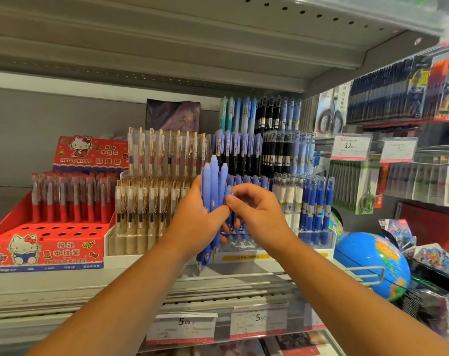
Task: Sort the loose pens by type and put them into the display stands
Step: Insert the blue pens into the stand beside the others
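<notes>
Two bare hands meet at the centre of the view, in front of a stocked shelf (pixel 51 283). The left hand (pixel 195 222) grips a bundle of blue-violet pens (pixel 214 181), with its fingers wrapped round the barrels. The bundle stands near upright, caps up and writing tips down, and the tips project below the hand. The right hand (pixel 256 214) has its fingers curled. Its thumb and forefinger pinch one pen at the right edge of the bundle. Both hands touch the bundle at mid-barrel.

Directly behind the hands stands a tiered display stand (pixel 246 150). It holds upright rows of matching blue-violet pens, black pens and lighter blue pens. Its lowest front row is hidden by the hands. To the right, a clear holder (pixel 318 235) carries pens with blue grips and transparent caps. To the left, a stand of clear pens with gold clips (pixel 151 201) sits just beside a red cartoon-cat display box (pixel 46 242). The box holds red pens in its rear rows, and its front rows show open holes. A blue globe (pixel 367 263) lies at the right end of the shelf. Price labels (pixel 185 327) reading 5.00 are fixed along the shelf's front edge.
</notes>
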